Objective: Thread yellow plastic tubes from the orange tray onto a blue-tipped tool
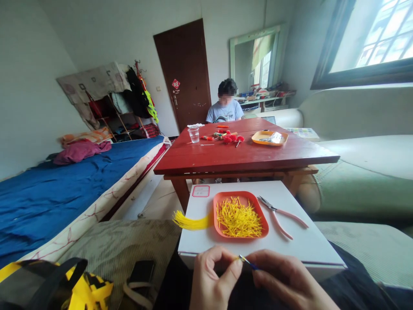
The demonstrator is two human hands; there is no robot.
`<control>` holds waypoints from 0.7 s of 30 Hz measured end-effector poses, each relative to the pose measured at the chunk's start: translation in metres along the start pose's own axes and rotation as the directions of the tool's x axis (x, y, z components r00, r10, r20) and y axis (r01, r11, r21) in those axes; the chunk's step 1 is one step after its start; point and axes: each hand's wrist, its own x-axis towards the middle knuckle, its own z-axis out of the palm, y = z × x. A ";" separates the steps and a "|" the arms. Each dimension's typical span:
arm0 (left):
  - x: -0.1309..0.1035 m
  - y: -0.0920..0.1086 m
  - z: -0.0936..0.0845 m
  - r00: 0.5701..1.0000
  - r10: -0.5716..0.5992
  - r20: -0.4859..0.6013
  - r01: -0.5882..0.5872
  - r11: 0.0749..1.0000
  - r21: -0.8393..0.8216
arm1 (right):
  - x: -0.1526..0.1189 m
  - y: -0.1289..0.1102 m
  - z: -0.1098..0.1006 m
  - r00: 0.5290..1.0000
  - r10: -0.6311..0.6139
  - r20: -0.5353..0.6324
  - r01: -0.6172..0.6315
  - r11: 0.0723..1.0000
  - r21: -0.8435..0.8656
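Observation:
My left hand (213, 277) and my right hand (287, 280) meet at the bottom of the view, over my lap. Together they pinch a small thin piece (245, 261), yellow at the left end and blue toward the right. Just beyond my hands a white box (300, 241) rests on my lap. On it stands an orange tray (219, 202) holding several short yellow strands (238, 217). A bundle of longer yellow strands (189, 221) hangs over the box's left edge. Pink-handled pliers (280, 214) lie to the right of the tray.
A red low table (238, 157) stands ahead with a plastic cup (194, 134), red pompom pieces (229, 137) and an orange dish (269, 137). Another person (226, 107) sits behind it. A blue-covered bed (64, 185) is at left, a green sofa (364, 172) at right, a yellow-black bag (64, 288) at bottom left.

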 end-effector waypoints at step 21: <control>0.011 0.019 -0.019 0.883 -0.367 0.291 0.389 0.921 -0.019 | 0.000 -0.018 -0.010 0.996 0.004 0.092 0.050 0.810 -0.584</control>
